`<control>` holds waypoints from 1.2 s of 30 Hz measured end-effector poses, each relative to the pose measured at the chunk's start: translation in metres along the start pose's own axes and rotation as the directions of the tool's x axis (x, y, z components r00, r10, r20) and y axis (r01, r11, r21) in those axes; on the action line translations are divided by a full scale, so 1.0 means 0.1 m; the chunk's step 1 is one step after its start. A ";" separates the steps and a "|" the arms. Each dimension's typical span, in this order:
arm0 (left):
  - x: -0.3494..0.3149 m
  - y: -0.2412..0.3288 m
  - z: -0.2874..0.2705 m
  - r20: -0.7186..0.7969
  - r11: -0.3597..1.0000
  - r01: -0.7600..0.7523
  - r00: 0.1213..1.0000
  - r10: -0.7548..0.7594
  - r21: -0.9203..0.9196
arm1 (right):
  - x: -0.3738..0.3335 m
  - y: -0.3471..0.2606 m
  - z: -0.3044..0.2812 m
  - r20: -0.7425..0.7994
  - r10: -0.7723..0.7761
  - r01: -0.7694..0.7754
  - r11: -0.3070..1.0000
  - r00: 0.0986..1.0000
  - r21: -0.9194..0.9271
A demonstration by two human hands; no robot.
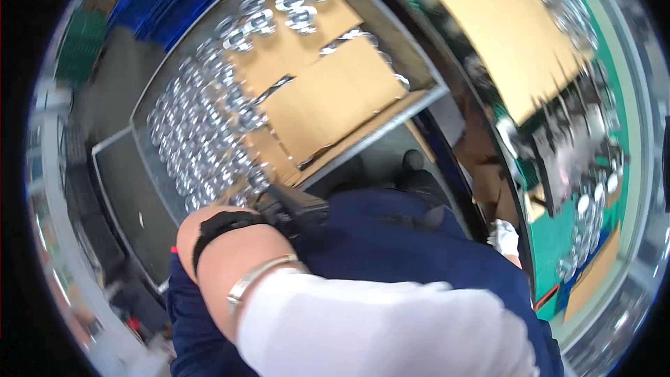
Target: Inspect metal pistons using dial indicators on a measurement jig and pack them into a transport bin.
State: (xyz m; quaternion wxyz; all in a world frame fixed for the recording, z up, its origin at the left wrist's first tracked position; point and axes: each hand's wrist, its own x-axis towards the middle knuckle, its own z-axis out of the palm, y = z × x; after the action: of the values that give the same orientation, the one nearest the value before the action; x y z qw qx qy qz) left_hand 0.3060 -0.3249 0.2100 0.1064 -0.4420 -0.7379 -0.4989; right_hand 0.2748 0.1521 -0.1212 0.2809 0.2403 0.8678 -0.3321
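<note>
My left arm bends across the front, with a bracelet [251, 281] at the wrist and a black band [227, 227] further up. My left hand [391, 324], in a white glove, is raised very near the camera; its fingers cannot be made out. On the right, my right hand [504, 237], also white-gloved, is by the dark edge of the green bench [548, 248]. Its fingers are small and blurred, and nothing held is discernible. Beyond my left forearm, a metal-rimmed bin [363, 136] contains many shiny round parts [202, 126] and brown cardboard sheets [335, 91].
On the bench lie another cardboard sheet [499, 21], a grey metal fixture [569, 150] and more shiny parts [586, 227]. Blue crates [164, 0] are stacked at the far left. A lower dark tray [136, 202] adjoins the bin. A black device [289, 213] sits by my waist.
</note>
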 end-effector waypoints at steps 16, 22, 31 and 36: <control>-3.21 -1.78 -1.42 -0.292 -0.173 0.970 -0.118 -0.949 0.170 | 0.53 -5.82 3.47 0.751 -0.660 0.951 -0.248 -0.024 -0.187; -4.22 -2.65 -2.02 -0.484 -0.453 0.755 -0.206 -0.851 0.475 | 0.83 -7.05 4.91 0.874 -0.480 0.797 -0.499 0.075 -0.342; -5.27 -4.49 -2.79 -0.572 -0.308 0.687 0.191 -0.797 0.658 | 1.50 -7.40 6.12 0.902 -0.262 0.778 -0.458 0.344 -0.430; -5.56 -5.07 -3.03 -0.441 -0.257 0.685 0.105 -0.891 0.682 | 1.68 -7.29 6.24 0.882 -0.410 0.778 -0.464 0.234 -0.423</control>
State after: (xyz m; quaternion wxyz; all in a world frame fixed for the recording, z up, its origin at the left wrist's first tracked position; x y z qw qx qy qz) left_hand 0.1616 -0.9366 -0.3035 -0.1563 0.2102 -0.9650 0.0083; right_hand -0.0830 -0.7367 -0.2961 0.2175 -0.6233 0.7339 0.1600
